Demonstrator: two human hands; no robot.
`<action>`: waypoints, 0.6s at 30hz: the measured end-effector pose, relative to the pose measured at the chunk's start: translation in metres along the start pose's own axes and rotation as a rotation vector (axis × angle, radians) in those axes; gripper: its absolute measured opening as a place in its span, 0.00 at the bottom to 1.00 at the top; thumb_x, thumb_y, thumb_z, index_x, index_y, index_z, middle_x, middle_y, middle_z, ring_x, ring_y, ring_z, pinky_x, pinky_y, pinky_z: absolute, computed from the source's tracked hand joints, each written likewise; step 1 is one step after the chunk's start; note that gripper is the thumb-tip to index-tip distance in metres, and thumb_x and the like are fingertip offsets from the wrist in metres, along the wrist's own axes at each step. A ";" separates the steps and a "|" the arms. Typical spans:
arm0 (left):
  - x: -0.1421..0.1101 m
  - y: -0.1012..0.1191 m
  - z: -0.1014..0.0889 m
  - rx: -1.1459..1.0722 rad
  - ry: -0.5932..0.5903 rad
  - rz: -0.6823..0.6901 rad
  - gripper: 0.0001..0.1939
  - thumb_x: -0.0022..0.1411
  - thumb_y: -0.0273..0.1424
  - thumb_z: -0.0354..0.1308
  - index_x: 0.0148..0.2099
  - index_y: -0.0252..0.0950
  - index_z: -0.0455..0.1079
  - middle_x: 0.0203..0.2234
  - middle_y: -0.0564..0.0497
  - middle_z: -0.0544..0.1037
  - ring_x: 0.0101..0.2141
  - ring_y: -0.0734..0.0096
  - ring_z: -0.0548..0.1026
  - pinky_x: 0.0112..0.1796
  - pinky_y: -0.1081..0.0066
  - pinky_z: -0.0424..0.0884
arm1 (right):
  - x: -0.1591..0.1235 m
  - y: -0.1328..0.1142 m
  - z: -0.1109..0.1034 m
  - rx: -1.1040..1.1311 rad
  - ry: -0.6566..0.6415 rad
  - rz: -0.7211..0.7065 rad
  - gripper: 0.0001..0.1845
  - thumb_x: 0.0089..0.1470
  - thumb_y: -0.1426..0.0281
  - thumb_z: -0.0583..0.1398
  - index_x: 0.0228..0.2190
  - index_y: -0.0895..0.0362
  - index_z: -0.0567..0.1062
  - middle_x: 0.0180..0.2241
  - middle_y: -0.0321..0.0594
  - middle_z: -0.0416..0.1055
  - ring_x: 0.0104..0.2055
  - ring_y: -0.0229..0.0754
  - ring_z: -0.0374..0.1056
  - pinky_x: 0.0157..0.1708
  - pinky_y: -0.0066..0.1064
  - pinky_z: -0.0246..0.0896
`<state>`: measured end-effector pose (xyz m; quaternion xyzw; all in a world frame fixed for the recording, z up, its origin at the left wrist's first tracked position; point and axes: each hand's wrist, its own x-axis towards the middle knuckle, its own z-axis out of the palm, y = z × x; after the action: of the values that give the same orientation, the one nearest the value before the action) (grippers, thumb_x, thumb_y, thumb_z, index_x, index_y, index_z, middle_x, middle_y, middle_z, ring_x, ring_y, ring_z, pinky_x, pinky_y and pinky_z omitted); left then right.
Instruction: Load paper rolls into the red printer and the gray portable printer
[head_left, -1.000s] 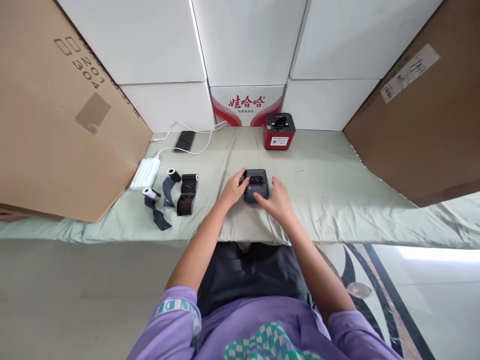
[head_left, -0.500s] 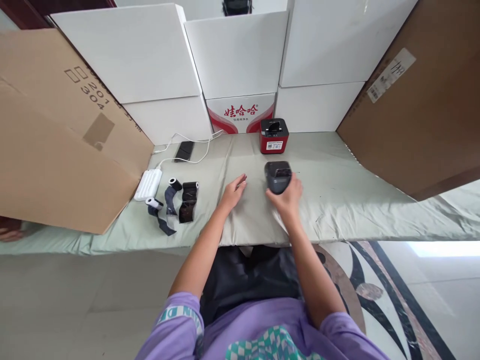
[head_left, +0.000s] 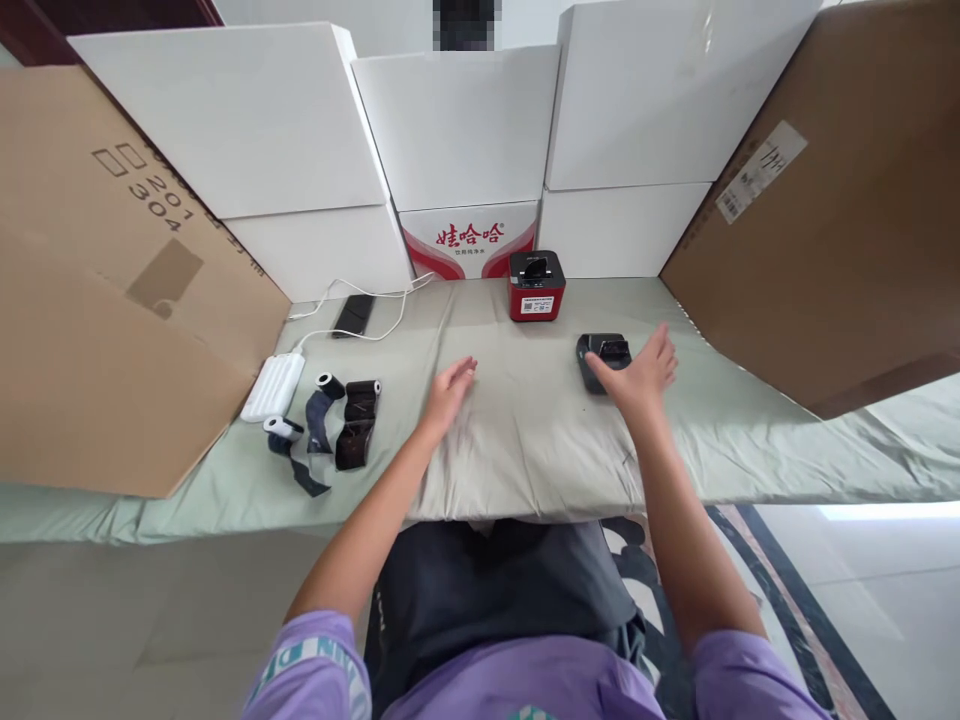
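Observation:
A black boxy device (head_left: pixel 604 348), its kind unclear, sits on the cloth-covered table right of the middle. My right hand (head_left: pixel 643 380) is beside it with fingers spread. Its thumb overlaps the device's near side; whether they touch I cannot tell. My left hand (head_left: pixel 448 390) hovers low over or rests on the cloth, holding nothing, fingers stretched out with the palm turned inward. Behind both hands stands a red and black box-shaped device (head_left: pixel 535 290) with a white label.
Partly unwound dark rolls (head_left: pixel 361 400) lie at the left, near a white power bank (head_left: pixel 274 386) with a cable and a black phone-like slab (head_left: pixel 352 314). White boxes (head_left: pixel 457 125) wall the back. Brown cardboard stands left (head_left: pixel 97 330) and right (head_left: pixel 847 220).
My right hand has moved right with the black device, set it down and loosened its grip. The left hand keeps about the same pose. The camera view has shifted slightly.

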<state>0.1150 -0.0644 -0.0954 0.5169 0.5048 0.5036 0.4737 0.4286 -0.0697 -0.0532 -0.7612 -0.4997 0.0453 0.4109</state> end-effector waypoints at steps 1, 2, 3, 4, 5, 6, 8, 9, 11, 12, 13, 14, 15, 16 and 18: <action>0.012 0.007 0.003 -0.020 0.018 -0.023 0.23 0.66 0.40 0.60 0.60 0.36 0.74 0.59 0.37 0.77 0.61 0.51 0.74 0.58 0.53 0.71 | 0.007 -0.009 0.004 0.089 0.024 -0.087 0.59 0.47 0.50 0.67 0.70 0.57 0.49 0.70 0.63 0.50 0.72 0.69 0.47 0.66 0.67 0.44; 0.028 0.014 0.007 -0.032 0.033 -0.040 0.22 0.66 0.38 0.60 0.59 0.37 0.74 0.59 0.37 0.77 0.61 0.51 0.74 0.58 0.53 0.71 | 0.016 -0.018 0.013 0.194 0.025 -0.170 0.54 0.51 0.51 0.64 0.70 0.56 0.50 0.70 0.60 0.51 0.72 0.65 0.48 0.67 0.65 0.45; 0.048 0.023 0.015 -0.043 0.043 -0.056 0.21 0.66 0.37 0.61 0.59 0.37 0.75 0.59 0.38 0.77 0.60 0.51 0.75 0.57 0.54 0.71 | 0.027 -0.029 0.027 0.310 0.003 -0.232 0.49 0.55 0.52 0.61 0.70 0.54 0.52 0.70 0.57 0.53 0.72 0.61 0.50 0.68 0.63 0.46; 0.069 0.031 0.025 -0.054 0.056 -0.067 0.21 0.65 0.36 0.62 0.58 0.37 0.75 0.59 0.38 0.77 0.60 0.51 0.74 0.58 0.55 0.71 | 0.039 -0.039 0.045 0.427 -0.033 -0.254 0.45 0.56 0.53 0.60 0.69 0.53 0.53 0.70 0.55 0.54 0.72 0.58 0.53 0.69 0.60 0.49; 0.092 0.039 0.037 -0.077 0.058 -0.074 0.22 0.64 0.35 0.63 0.59 0.37 0.74 0.61 0.38 0.75 0.61 0.52 0.73 0.58 0.57 0.70 | 0.052 -0.050 0.065 0.532 -0.074 -0.227 0.45 0.56 0.54 0.61 0.69 0.53 0.55 0.70 0.55 0.55 0.72 0.57 0.54 0.69 0.59 0.51; 0.115 0.046 0.050 -0.112 0.067 -0.090 0.23 0.64 0.34 0.64 0.60 0.36 0.73 0.62 0.37 0.74 0.62 0.51 0.72 0.59 0.58 0.69 | 0.066 -0.059 0.085 0.614 -0.103 -0.155 0.46 0.54 0.55 0.63 0.68 0.54 0.56 0.70 0.55 0.56 0.72 0.57 0.54 0.69 0.57 0.51; 0.156 0.056 0.079 -0.194 0.109 -0.117 0.25 0.63 0.33 0.65 0.62 0.34 0.71 0.63 0.37 0.73 0.65 0.52 0.69 0.61 0.60 0.66 | 0.090 -0.072 0.122 0.698 -0.123 0.029 0.48 0.48 0.59 0.67 0.66 0.59 0.60 0.68 0.59 0.58 0.73 0.58 0.53 0.70 0.54 0.49; 0.172 0.058 0.092 -0.240 0.102 -0.146 0.25 0.65 0.33 0.64 0.62 0.33 0.71 0.62 0.38 0.73 0.65 0.54 0.69 0.61 0.61 0.66 | 0.100 -0.077 0.136 0.733 -0.134 0.098 0.46 0.46 0.60 0.68 0.63 0.60 0.62 0.66 0.59 0.62 0.71 0.57 0.56 0.70 0.53 0.51; 0.196 0.059 0.114 -0.311 0.056 -0.187 0.23 0.68 0.33 0.59 0.62 0.32 0.69 0.59 0.39 0.76 0.61 0.57 0.73 0.59 0.63 0.68 | 0.113 -0.080 0.154 0.826 -0.175 0.194 0.38 0.45 0.62 0.69 0.57 0.60 0.68 0.59 0.55 0.71 0.64 0.54 0.66 0.65 0.50 0.60; 0.204 0.057 0.122 -0.332 0.028 -0.198 0.22 0.68 0.32 0.56 0.63 0.32 0.69 0.57 0.40 0.78 0.58 0.58 0.75 0.57 0.64 0.70 | 0.117 -0.081 0.160 0.883 -0.198 0.227 0.33 0.46 0.63 0.69 0.53 0.58 0.70 0.55 0.52 0.75 0.59 0.52 0.71 0.62 0.48 0.65; 0.210 0.055 0.127 -0.343 0.008 -0.199 0.22 0.69 0.30 0.54 0.63 0.32 0.68 0.54 0.40 0.80 0.55 0.59 0.77 0.55 0.64 0.71 | 0.119 -0.080 0.163 0.934 -0.212 0.260 0.29 0.48 0.63 0.68 0.51 0.57 0.71 0.51 0.48 0.77 0.54 0.50 0.74 0.59 0.47 0.68; 0.213 0.053 0.131 -0.348 -0.002 -0.195 0.23 0.68 0.29 0.53 0.63 0.32 0.68 0.52 0.41 0.81 0.52 0.60 0.79 0.54 0.64 0.72 | 0.119 -0.080 0.165 0.968 -0.213 0.295 0.25 0.48 0.64 0.67 0.48 0.56 0.71 0.49 0.45 0.78 0.51 0.48 0.75 0.57 0.45 0.70; 0.215 0.050 0.132 -0.351 -0.003 -0.190 0.23 0.68 0.28 0.52 0.64 0.32 0.67 0.50 0.43 0.82 0.49 0.61 0.80 0.53 0.64 0.73 | 0.117 -0.080 0.165 0.982 -0.198 0.329 0.23 0.49 0.64 0.66 0.47 0.55 0.71 0.47 0.44 0.78 0.49 0.46 0.75 0.56 0.45 0.70; 0.215 0.049 0.132 -0.356 -0.002 -0.187 0.23 0.68 0.28 0.51 0.64 0.33 0.67 0.49 0.44 0.82 0.47 0.62 0.81 0.52 0.64 0.74 | 0.114 -0.081 0.165 0.980 -0.175 0.350 0.22 0.50 0.65 0.65 0.47 0.55 0.71 0.47 0.43 0.78 0.49 0.46 0.75 0.56 0.44 0.70; 0.207 0.049 0.125 -0.371 -0.003 -0.173 0.23 0.68 0.28 0.50 0.64 0.35 0.67 0.46 0.46 0.83 0.46 0.63 0.81 0.51 0.65 0.74 | 0.103 -0.085 0.158 0.961 -0.148 0.336 0.22 0.50 0.65 0.64 0.48 0.55 0.70 0.48 0.43 0.77 0.50 0.45 0.74 0.57 0.43 0.69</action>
<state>0.2383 0.1426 -0.0434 0.3763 0.4454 0.5446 0.6030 0.3424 0.1177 -0.0652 -0.5509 -0.3211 0.3890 0.6650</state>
